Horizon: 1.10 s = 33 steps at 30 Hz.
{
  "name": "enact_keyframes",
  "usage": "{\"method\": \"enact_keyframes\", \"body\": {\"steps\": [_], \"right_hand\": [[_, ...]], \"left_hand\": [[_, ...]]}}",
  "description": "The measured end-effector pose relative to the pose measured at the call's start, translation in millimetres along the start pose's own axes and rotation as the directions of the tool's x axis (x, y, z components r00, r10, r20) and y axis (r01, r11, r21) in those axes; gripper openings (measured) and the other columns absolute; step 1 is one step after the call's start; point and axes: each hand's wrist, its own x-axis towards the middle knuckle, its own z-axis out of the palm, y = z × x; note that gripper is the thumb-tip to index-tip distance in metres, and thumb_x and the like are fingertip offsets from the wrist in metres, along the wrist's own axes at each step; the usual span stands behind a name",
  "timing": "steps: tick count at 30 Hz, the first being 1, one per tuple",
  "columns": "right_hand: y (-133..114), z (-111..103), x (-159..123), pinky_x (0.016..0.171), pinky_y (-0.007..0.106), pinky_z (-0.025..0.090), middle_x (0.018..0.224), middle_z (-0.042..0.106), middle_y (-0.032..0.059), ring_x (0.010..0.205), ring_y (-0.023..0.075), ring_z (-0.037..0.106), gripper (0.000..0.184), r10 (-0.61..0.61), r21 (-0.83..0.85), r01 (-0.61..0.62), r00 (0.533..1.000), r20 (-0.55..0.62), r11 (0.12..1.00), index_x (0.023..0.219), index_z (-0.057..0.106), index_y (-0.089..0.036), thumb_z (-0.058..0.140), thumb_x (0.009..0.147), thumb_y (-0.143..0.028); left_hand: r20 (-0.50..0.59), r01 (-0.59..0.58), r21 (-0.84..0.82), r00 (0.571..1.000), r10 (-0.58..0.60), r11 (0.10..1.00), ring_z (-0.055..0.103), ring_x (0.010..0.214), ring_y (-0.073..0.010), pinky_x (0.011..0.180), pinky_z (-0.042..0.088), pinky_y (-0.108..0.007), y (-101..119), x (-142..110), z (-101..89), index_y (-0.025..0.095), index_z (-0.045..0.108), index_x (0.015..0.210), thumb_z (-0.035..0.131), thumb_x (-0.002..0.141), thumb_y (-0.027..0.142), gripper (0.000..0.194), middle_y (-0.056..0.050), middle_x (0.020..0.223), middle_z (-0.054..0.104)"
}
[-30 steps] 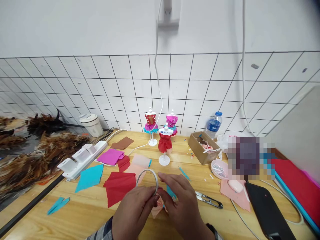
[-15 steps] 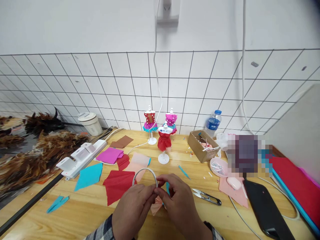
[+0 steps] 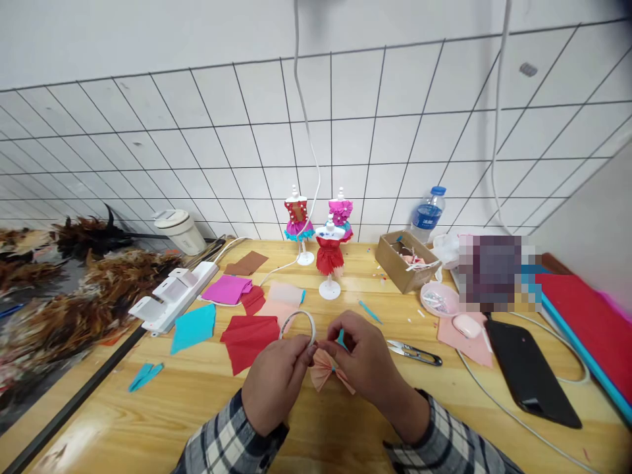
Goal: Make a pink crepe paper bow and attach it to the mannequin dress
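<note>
Between the thumb and fingers of my left hand point(image 3: 279, 375) is the edge of a thin white ring point(image 3: 299, 315), which looks like a nearly used-up roll of tape. The fingertips of my right hand point(image 3: 363, 349) are pinched together close beside the ring's edge; what they hold is too small to make out. Under my right hand a peach paper bow point(image 3: 323, 372) with a blue middle lies on the table. A bit of blue paper point(image 3: 341, 338) shows behind the right fingers. To the right of that hand lie thread snips point(image 3: 415, 353).
Red crepe paper point(image 3: 249, 342), blue paper point(image 3: 193, 327) and magenta paper point(image 3: 227, 289) lie left. Behind stand several small dress forms, one in a red dress point(image 3: 330, 255). A cardboard box point(image 3: 407, 276), pink dish point(image 3: 439, 309) and black phone-like device point(image 3: 530, 368) are right.
The view has tilted down and shifted a little. My right fingertips have drawn slightly away from my left hand, and more of the peach bow shows beneath them.
</note>
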Motion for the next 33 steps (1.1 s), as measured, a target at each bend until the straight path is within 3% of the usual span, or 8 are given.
{"method": "enact_keyframes", "body": {"steps": [4,7,9,12,16,22,27,33], "right_hand": [[1.1,3.9,-2.5,0.059,0.024,0.047,0.103,0.067,0.0043,0.064,0.0112,0.054,0.036,-0.086,0.056,0.088,0.995,-0.041,0.995,0.117,0.062,-0.023,0.069,0.082,-0.028],[0.7,7.6,-3.3,0.063,0.024,0.048,0.098,0.069,0.0037,0.075,0.0136,0.059,0.011,-0.089,0.062,0.090,0.996,-0.027,0.994,0.094,0.071,-0.023,0.067,0.083,-0.022],[0.6,8.0,-3.0,0.063,0.024,0.047,0.094,0.069,0.0022,0.071,0.0124,0.058,0.005,-0.071,0.051,0.073,0.997,-0.026,0.996,0.085,0.070,-0.022,0.067,0.082,-0.019],[2.1,6.6,-2.0,0.061,0.024,0.046,0.093,0.068,0.0006,0.062,0.0101,0.052,0.008,-0.051,0.023,0.051,0.999,-0.010,0.998,0.089,0.069,-0.022,0.069,0.081,-0.021],[5.5,6.8,-1.2,0.059,0.023,0.046,0.097,0.068,0.0005,0.058,0.0086,0.050,0.032,-0.014,0.060,0.013,1.000,0.019,0.998,0.110,0.065,-0.023,0.071,0.079,-0.021],[3.9,5.2,0.7,0.059,0.022,0.043,0.079,0.065,-0.0015,0.064,0.0108,0.053,0.005,0.004,0.052,-0.002,1.000,-0.025,0.999,0.077,0.068,-0.021,0.071,0.078,-0.017],[4.0,-2.6,3.4,0.057,0.023,0.041,0.076,0.062,-0.0007,0.063,0.0117,0.052,0.003,-0.021,0.003,0.021,0.999,-0.045,1.000,0.079,0.065,-0.020,0.067,0.081,-0.019],[1.8,-3.3,-0.1,0.064,0.025,0.043,0.082,0.060,0.0009,0.071,0.0140,0.054,0.002,-0.097,-0.025,0.096,0.995,-0.018,0.995,0.084,0.059,-0.020,0.059,0.086,-0.019]], "left_hand": [[0.002,0.011,-0.022,1.000,-0.011,1.000,0.063,0.070,-0.0174,0.063,0.045,-0.026,-0.8,1.1,0.0,0.020,0.058,0.075,0.034,0.099,0.037,0.038,-0.003,0.071,0.067],[0.000,-0.018,-0.047,1.000,0.018,0.999,0.064,0.072,-0.0175,0.064,0.045,-0.026,-0.1,1.9,1.6,0.020,0.061,0.082,0.035,0.098,0.036,0.035,-0.003,0.074,0.069],[0.001,-0.027,-0.068,1.000,0.027,0.997,0.064,0.073,-0.0174,0.063,0.045,-0.025,0.6,2.3,2.3,0.021,0.062,0.086,0.036,0.098,0.036,0.033,-0.003,0.076,0.070],[0.001,-0.019,-0.070,1.000,0.020,0.997,0.064,0.070,-0.0170,0.061,0.044,-0.025,1.3,2.7,2.6,0.021,0.061,0.081,0.035,0.098,0.037,0.035,-0.003,0.073,0.069],[-0.006,-0.031,-0.041,1.000,0.031,0.999,0.063,0.066,-0.0167,0.060,0.044,-0.025,0.9,2.9,2.6,0.020,0.060,0.079,0.036,0.098,0.036,0.035,-0.003,0.071,0.068],[-0.003,-0.034,-0.053,0.999,0.033,0.998,0.063,0.068,-0.0164,0.060,0.044,-0.025,-0.9,1.8,2.7,0.020,0.063,0.083,0.037,0.097,0.038,0.035,-0.003,0.072,0.069],[-0.060,-0.093,-0.146,0.995,0.085,0.985,0.065,0.074,-0.0164,0.066,0.048,-0.024,-2.2,-1.4,2.9,0.019,0.065,0.105,0.038,0.097,0.034,0.032,-0.004,0.078,0.070],[-0.106,-0.050,-0.257,0.994,0.023,0.965,0.062,0.070,-0.0161,0.062,0.045,-0.024,-1.3,-2.0,0.6,0.018,0.068,0.092,0.042,0.095,0.033,0.031,-0.003,0.071,0.068]]}}
